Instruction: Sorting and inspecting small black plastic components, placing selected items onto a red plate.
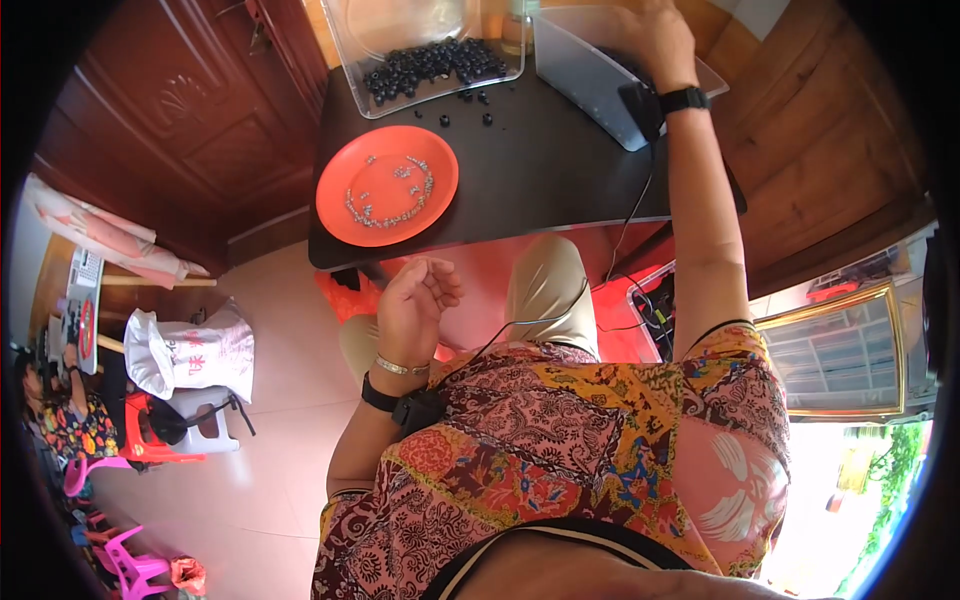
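My right hand [662, 45] reaches over the translucent plastic bin [590, 85] at the far right of the dark table. Its fingertips are hard to make out there, so I cannot tell whether they grip anything. Above my lap, just off the table's near edge, hovers my left hand [418, 300], palm partly turned up, fingers loosely curled and nothing visible in them. Beyond it lies an orange-red round plate [335, 175] with small silvery pieces on it, many in a curved line. A clear plastic box [348, 70] tilts at the back, holding many small black round parts [430, 65].
A few loose black parts [487, 119] lie on the dark table [520, 180] before the clear box. A black cable [640, 195] runs from my right wrist over the table edge. To the left stand a white sack [195, 355] and stools; another person [70, 425] sits farther off.
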Demonstrator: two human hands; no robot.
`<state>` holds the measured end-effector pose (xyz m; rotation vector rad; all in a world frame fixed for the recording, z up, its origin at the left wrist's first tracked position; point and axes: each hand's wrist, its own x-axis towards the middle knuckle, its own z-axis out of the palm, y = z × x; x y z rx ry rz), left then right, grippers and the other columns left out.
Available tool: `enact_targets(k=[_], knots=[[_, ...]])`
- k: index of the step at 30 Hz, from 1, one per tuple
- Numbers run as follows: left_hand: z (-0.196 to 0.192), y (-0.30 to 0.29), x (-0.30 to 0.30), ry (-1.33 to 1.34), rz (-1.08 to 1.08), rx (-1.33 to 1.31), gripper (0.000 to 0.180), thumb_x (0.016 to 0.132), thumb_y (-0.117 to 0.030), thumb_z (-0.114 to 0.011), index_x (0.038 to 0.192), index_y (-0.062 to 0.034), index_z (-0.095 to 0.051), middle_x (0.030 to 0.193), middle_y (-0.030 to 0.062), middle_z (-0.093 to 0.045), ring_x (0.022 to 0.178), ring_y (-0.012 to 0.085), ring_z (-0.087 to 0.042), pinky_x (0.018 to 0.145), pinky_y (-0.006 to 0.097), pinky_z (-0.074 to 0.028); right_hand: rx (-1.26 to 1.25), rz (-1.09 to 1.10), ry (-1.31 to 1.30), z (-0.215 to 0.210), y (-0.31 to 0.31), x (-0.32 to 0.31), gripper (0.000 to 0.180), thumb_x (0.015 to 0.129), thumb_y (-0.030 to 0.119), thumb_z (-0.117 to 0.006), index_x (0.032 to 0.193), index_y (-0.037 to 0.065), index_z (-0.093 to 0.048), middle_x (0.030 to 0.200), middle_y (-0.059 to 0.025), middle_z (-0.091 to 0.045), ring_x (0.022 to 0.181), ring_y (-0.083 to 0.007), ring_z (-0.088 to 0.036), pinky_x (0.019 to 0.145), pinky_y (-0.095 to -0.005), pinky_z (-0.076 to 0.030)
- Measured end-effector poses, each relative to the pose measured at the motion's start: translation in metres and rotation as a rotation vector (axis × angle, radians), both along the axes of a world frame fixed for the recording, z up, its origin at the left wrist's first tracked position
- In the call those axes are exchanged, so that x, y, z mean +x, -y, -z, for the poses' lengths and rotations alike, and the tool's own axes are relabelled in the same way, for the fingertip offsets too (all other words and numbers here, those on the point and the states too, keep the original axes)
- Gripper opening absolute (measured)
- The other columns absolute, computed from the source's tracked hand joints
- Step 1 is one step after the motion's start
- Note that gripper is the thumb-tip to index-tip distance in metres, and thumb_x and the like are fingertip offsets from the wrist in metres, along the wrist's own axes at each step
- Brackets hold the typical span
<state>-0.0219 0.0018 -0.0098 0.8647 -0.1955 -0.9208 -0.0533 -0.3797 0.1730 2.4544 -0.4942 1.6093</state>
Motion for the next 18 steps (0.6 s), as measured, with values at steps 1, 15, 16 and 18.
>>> enact_targets(k=[1,15,16,18], knots=[[0.000,0.001,0.001,-0.001,-0.007,-0.004,0.029,0.095,-0.027,-0.043,0.095,-0.0025,-0.058,0.084,0.0079,-0.062,0.077,0.0183,-0.059,0.072,0.031,-0.045,0.089,-0.087,-0.041,0.006,-0.007,0.010,0.032,0.078,0.014,-0.063,0.106,0.001,-0.064,0.101,-0.0206,-0.064,0.092,-0.0368,-0.062,0.081,-0.0409,-0.050],[0.003,-0.014,0.002,-0.032,-0.092,-0.014,0.029,0.095,-0.026,-0.042,0.096,-0.0018,-0.058,0.085,0.0083,-0.062,0.078,0.0195,-0.059,0.072,0.032,-0.045,0.326,-0.260,-0.919,0.145,-0.037,0.102,0.025,0.079,0.027,-0.064,0.095,0.007,-0.066,0.094,-0.0139,-0.067,0.090,-0.0323,-0.063,0.079,-0.0413,-0.049],[0.003,-0.014,0.001,-0.039,-0.093,-0.012,0.029,0.095,-0.026,-0.042,0.096,-0.0018,-0.058,0.085,0.0083,-0.062,0.078,0.0195,-0.059,0.072,0.032,-0.045,0.319,-0.279,-0.910,0.144,-0.038,0.100,0.025,0.080,0.024,-0.065,0.098,0.007,-0.066,0.093,-0.0135,-0.068,0.090,-0.0297,-0.064,0.079,-0.0392,-0.050],[0.002,-0.013,0.004,-0.002,-0.071,-0.015,0.029,0.095,-0.026,-0.043,0.095,-0.0018,-0.059,0.085,0.0081,-0.062,0.078,0.0194,-0.059,0.073,0.032,-0.045,0.573,-0.488,-0.843,0.136,-0.051,0.086,0.024,0.083,0.020,-0.064,0.101,0.005,-0.066,0.094,-0.0111,-0.068,0.090,-0.0243,-0.064,0.080,-0.0355,-0.049]])
